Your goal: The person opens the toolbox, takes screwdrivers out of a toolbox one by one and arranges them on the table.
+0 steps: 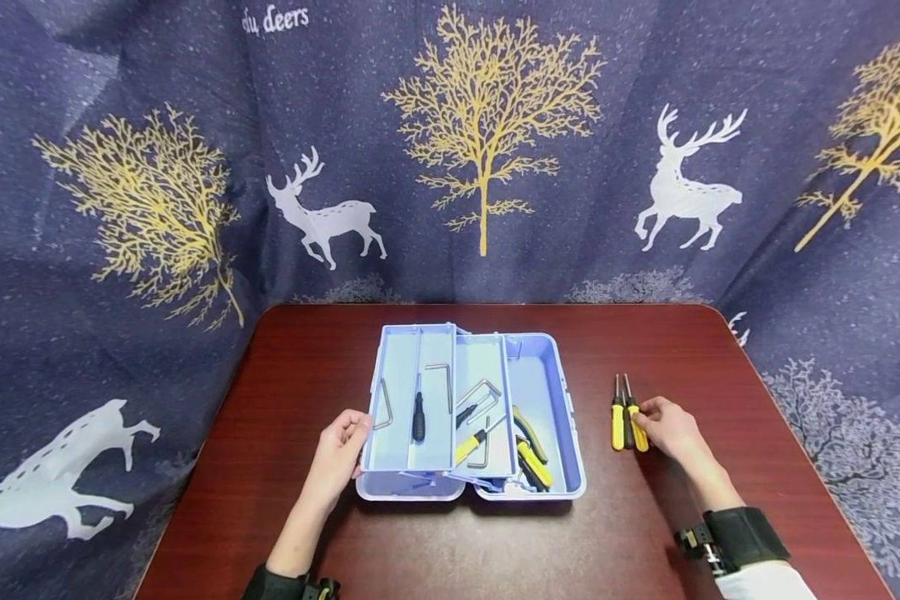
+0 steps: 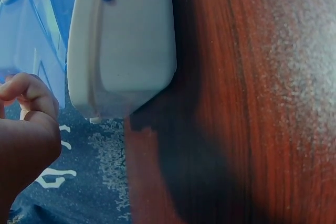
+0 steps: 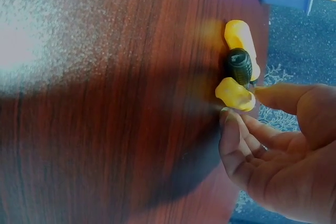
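A light blue toolbox (image 1: 574, 467) stands unfolded on the table, its stepped trays (image 1: 397, 350) spread to the left. My left hand (image 1: 343, 446) holds the left edge of the upper tray with curled fingers; in the left wrist view the hand (image 2: 31, 129) is beside the blue plastic. To the right of the box, three screwdrivers lie side by side: a yellow-handled one (image 1: 617, 429), a black-handled one (image 1: 629, 432) and another yellow-handled one (image 1: 640, 437). My right hand (image 1: 673, 429) pinches the rightmost yellow handle (image 3: 233, 94) between thumb and fingers.
Hex keys (image 1: 450, 387) and a small black screwdriver (image 1: 418, 417) lie in the upper tray. Another yellow-and-black screwdriver (image 1: 468, 447) is in the middle tray with more hex keys. Yellow-and-black pliers (image 1: 534, 462) lie in the deep compartment. A patterned curtain (image 1: 555, 250) hangs behind the table.
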Available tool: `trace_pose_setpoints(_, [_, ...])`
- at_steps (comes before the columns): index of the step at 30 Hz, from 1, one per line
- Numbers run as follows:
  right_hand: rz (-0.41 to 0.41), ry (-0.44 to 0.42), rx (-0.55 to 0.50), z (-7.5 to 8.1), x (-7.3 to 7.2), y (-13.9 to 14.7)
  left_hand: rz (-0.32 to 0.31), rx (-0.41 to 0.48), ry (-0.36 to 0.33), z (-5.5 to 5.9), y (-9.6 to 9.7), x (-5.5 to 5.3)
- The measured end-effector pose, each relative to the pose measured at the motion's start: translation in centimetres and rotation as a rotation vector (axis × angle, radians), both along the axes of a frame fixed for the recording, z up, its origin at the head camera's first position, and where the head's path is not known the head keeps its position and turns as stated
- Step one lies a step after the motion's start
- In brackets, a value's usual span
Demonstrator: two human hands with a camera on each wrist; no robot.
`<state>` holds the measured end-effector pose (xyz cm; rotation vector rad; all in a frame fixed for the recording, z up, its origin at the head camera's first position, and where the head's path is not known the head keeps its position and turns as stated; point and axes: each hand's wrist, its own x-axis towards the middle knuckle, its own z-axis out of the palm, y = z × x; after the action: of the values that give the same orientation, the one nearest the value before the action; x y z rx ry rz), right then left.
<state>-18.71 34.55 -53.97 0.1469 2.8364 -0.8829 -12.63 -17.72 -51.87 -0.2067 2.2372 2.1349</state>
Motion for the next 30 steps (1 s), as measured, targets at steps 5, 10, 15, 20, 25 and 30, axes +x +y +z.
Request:
trace_pose_setpoints(5, [-0.007,0.010,0.025,-0.1,0.0,-0.1,-0.003,0.008,0.006,0.0,0.0,0.0])
trace_pose_setpoints(10, [-0.001,0.047,0.059,1.0,0.4,-1.1,-0.003,0.001,-0.009,0.1,0.0,-0.1])
trace_pose_setpoints(15, [-0.009,0.199,0.045,3.9,0.7,-4.0,0.005,0.004,-0.008,0.2,0.0,-0.1])
trace_pose_setpoints(20, [0.040,0.346,-0.026,7.2,0.7,-7.5,0.000,0.011,-0.009,0.0,-0.1,-0.1])
trace_pose_setpoints(25, [0.122,0.383,-0.056,10.1,0.5,-11.5,0.003,0.011,-0.019,0.0,-0.1,-0.1])
trace_pose_setpoints(30, [0.284,0.373,-0.073,12.6,0.0,-15.8,0.009,0.009,-0.021,-0.1,-0.1,0.0])
